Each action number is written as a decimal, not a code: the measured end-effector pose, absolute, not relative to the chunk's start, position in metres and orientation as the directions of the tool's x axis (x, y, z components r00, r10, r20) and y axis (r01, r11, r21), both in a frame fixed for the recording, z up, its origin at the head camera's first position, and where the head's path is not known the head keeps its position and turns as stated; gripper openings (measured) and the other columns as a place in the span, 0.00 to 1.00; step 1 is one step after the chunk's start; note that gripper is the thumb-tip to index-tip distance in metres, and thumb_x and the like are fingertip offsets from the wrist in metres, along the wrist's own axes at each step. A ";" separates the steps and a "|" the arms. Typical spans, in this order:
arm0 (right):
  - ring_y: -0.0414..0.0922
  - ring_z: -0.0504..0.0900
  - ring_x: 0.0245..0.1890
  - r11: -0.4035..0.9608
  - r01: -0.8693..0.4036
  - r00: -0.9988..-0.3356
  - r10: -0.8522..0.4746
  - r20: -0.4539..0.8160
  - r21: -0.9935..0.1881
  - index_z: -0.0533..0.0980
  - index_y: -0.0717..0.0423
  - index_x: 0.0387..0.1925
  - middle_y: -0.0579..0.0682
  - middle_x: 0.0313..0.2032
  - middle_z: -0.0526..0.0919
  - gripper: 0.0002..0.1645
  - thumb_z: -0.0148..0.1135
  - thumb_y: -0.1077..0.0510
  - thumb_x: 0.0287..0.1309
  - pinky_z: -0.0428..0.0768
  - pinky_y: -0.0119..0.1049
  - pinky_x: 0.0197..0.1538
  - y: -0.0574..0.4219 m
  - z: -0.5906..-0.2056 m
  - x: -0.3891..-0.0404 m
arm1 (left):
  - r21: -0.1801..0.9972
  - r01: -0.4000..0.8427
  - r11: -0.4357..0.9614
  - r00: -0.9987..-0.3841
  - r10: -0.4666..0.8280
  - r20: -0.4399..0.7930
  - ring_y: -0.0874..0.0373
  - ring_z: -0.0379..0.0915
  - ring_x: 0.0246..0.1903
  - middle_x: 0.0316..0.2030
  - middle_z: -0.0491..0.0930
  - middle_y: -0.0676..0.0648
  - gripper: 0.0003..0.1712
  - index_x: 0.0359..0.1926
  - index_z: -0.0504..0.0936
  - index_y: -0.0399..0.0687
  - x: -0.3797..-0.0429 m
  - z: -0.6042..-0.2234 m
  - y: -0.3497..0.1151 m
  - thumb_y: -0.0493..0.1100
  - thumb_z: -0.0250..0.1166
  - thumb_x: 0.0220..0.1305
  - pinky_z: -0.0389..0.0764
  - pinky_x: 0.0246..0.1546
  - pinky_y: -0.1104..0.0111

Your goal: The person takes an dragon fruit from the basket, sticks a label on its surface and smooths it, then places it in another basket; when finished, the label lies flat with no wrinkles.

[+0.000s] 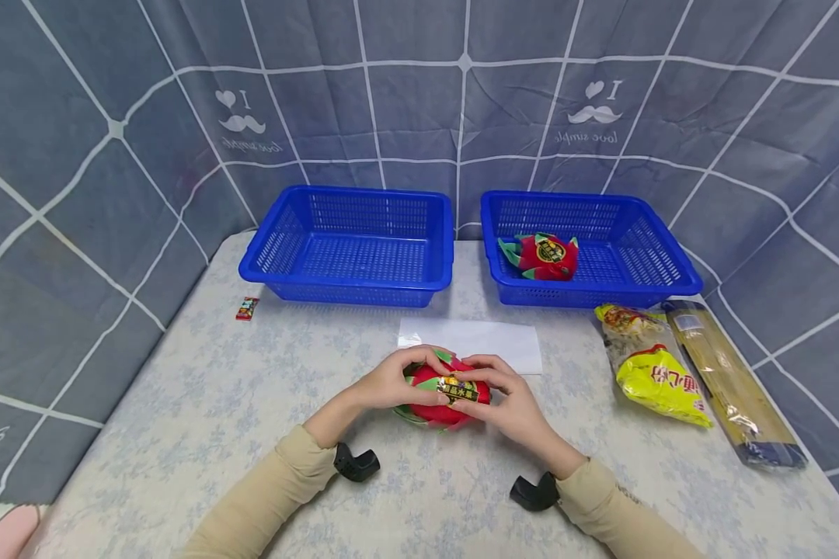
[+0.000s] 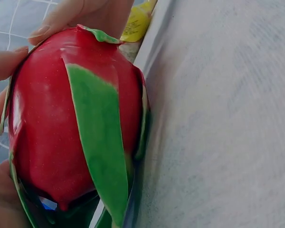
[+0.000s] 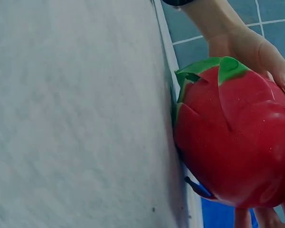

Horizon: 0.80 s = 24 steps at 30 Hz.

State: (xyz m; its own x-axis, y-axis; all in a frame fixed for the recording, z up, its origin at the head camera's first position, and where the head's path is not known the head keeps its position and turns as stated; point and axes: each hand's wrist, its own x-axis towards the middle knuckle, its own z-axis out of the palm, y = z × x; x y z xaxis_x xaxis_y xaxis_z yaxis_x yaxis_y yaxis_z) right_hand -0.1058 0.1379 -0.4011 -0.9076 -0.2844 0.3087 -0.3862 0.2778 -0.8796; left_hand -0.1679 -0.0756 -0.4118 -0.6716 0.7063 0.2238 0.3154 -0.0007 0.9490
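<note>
A red dragon fruit (image 1: 447, 417) with green scales and a dark label on top lies on the table in front of a white sheet (image 1: 489, 335). From its left side my left hand (image 1: 388, 382) grips it, thumb at the label's edge. On the opposite side my right hand (image 1: 517, 404) holds it too, fingers curved over the top and thumb beside the label. The left wrist view shows the red skin and a long green scale (image 2: 99, 137) close up. In the right wrist view, the dragon fruit (image 3: 237, 137) sits low against the tabletop.
Behind stand two blue baskets, the left one (image 1: 342, 292) and the right one (image 1: 594, 295); a second dragon fruit (image 1: 545, 258) lies in the right one. A yellow-and-clear bag (image 1: 653, 373) and a long flat package (image 1: 734, 380) lie at right, a small red packet (image 1: 247, 308) at left.
</note>
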 end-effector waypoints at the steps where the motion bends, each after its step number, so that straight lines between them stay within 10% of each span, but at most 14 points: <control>1: 0.52 0.72 0.54 0.267 -0.368 -0.916 -0.267 0.298 -0.891 0.81 0.63 0.43 0.60 0.51 0.75 0.20 0.73 0.68 0.44 0.74 0.39 0.53 0.138 -0.402 -0.106 | 0.949 0.314 -0.001 -0.667 0.712 0.222 0.56 0.72 0.44 0.48 0.76 0.40 0.14 0.40 0.77 0.37 -0.169 -0.415 -0.076 0.27 0.67 0.51 0.80 0.38 0.62; 11: 0.51 0.71 0.51 0.128 -0.298 -0.937 -0.230 0.264 -0.946 0.72 0.61 0.22 0.64 0.49 0.72 0.14 0.71 0.74 0.41 0.73 0.35 0.52 0.138 -0.409 -0.109 | 0.985 0.169 -0.037 -0.689 0.710 0.145 0.53 0.69 0.52 0.55 0.72 0.38 0.08 0.38 0.77 0.31 -0.171 -0.418 -0.076 0.33 0.63 0.58 0.75 0.48 0.62; 24: 0.56 0.65 0.57 0.190 -0.368 -0.897 -0.330 0.293 -0.910 0.68 0.60 0.29 0.65 0.55 0.66 0.12 0.64 0.70 0.53 0.68 0.38 0.58 0.138 -0.407 -0.107 | 0.978 0.208 -0.027 -0.701 0.693 0.168 0.49 0.64 0.59 0.57 0.72 0.38 0.10 0.42 0.80 0.30 -0.174 -0.421 -0.077 0.32 0.60 0.60 0.67 0.57 0.59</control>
